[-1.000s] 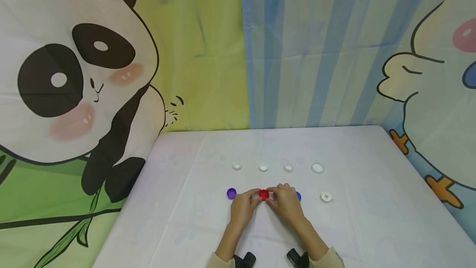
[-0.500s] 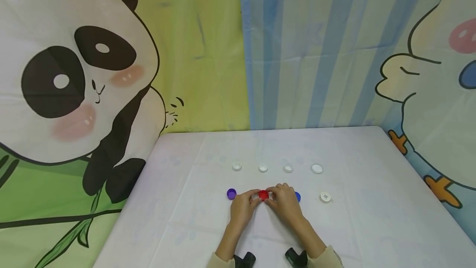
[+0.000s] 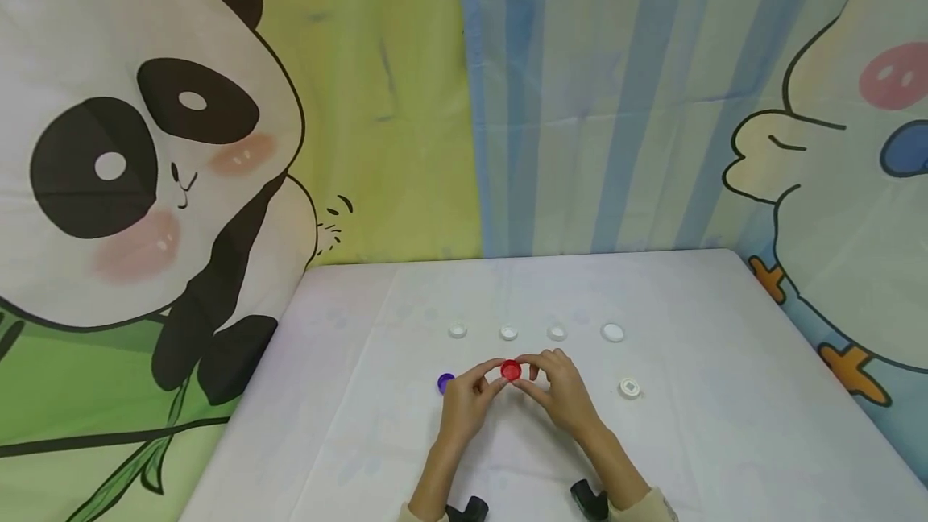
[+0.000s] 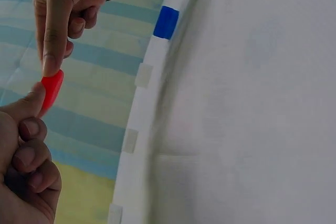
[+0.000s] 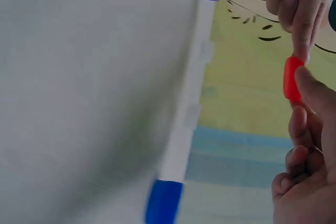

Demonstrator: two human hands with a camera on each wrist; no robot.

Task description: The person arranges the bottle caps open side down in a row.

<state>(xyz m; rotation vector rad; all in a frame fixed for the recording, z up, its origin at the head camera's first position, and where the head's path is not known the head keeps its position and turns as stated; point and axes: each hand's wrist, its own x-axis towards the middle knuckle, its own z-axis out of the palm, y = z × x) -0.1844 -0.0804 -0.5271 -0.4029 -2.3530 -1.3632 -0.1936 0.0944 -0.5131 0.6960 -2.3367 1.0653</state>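
Note:
Between my two hands is a small round red bottle cap (image 3: 511, 370), raised over the white table. My left hand (image 3: 464, 405) pinches its left side with thumb and fingertip. My right hand (image 3: 561, 395) pinches the right side the same way. In the left wrist view the cap (image 4: 51, 93) appears edge-on between both hands' fingertips, and the right wrist view has the cap (image 5: 293, 78) tilted on edge too. A purple cap (image 3: 445, 383) lies just left of my left hand, partly covered by it. A blue cap (image 5: 164, 203) rests on the table, hidden behind my right hand in the head view.
Several white caps stand in a row farther back, among them a left one (image 3: 457, 330) and a wider right one (image 3: 612, 333). Another white cap (image 3: 629, 388) lies right of my right hand. Printed cloth curtains (image 3: 391, 103) rise behind the table (image 3: 377, 457).
Both hands have lifted the red cap up off the table and tipped it, so its round face shows more. My right hand now covers the blue cap. The head view has shifted slightly.

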